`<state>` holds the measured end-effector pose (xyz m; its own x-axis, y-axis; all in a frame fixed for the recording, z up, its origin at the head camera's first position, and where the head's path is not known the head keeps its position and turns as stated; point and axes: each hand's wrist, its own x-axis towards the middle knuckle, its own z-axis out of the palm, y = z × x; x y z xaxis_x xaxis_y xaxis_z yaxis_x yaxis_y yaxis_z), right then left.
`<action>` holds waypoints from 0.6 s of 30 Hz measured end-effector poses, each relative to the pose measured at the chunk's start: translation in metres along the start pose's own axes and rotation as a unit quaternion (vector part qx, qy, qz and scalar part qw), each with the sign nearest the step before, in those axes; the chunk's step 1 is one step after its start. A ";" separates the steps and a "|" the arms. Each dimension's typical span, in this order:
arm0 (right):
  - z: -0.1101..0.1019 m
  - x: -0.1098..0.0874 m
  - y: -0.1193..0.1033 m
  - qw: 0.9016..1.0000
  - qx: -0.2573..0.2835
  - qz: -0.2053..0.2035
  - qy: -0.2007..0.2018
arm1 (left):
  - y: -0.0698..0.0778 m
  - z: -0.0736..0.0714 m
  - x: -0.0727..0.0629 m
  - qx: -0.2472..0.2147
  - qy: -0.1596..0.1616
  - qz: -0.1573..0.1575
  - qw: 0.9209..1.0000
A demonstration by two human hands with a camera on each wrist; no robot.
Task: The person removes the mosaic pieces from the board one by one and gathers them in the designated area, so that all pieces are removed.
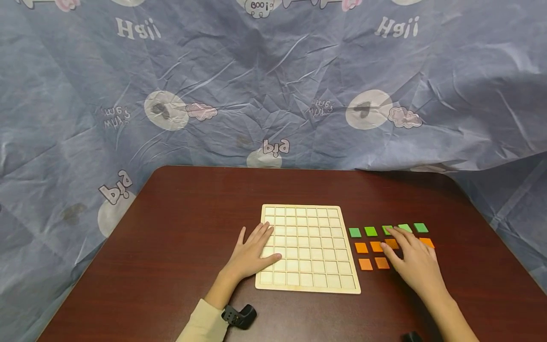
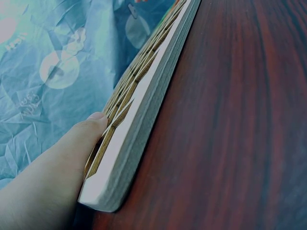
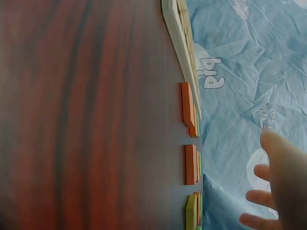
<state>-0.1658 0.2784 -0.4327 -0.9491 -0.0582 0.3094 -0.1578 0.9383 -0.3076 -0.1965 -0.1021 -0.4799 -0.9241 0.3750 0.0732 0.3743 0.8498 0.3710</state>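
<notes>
A pale wooden board (image 1: pixel 307 288) with a grid of square recesses lies on the table. My left hand (image 1: pixel 252 254) rests on its left edge with fingers spread; in the left wrist view the thumb (image 2: pixel 79 143) lies along the board's near corner. To the board's right are rows of small square tiles: a back row with a green tile (image 1: pixel 370 231), a middle row with an orange tile (image 1: pixel 361 247), and a front row with another orange tile (image 1: pixel 365 264). Over these tiles is my right hand (image 1: pixel 412 261), fingers apart and holding nothing, partly covering some. A yellow-green tile (image 3: pixel 191 213) shows in the right wrist view.
The dark red-brown table (image 1: pixel 171 228) extends around the board on every side. Behind it hangs a wrinkled blue-grey cloth (image 1: pixel 265 71) with printed figures. A black strap device (image 1: pixel 240 317) sits at the left wrist, and part of another dark object (image 1: pixel 412 337) shows at the bottom edge.
</notes>
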 end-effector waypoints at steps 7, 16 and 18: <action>-0.001 0.005 0.004 0.997 -0.055 -0.003 -0.058 | 0.002 0.000 0.001 -0.006 0.003 0.004 1.000; 0.001 0.005 0.003 0.993 -0.068 0.008 -0.092 | 0.001 0.002 0.000 -0.006 -0.001 0.001 1.000; 0.002 0.006 0.003 0.993 -0.067 0.006 -0.092 | 0.001 0.002 -0.001 -0.004 -0.001 -0.001 1.000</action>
<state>-0.1723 0.2801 -0.4336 -0.9865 -0.0968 0.1322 -0.1203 0.9757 -0.1834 -0.1950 -0.1013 -0.4815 -0.9249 0.3737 0.0701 0.3712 0.8479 0.3785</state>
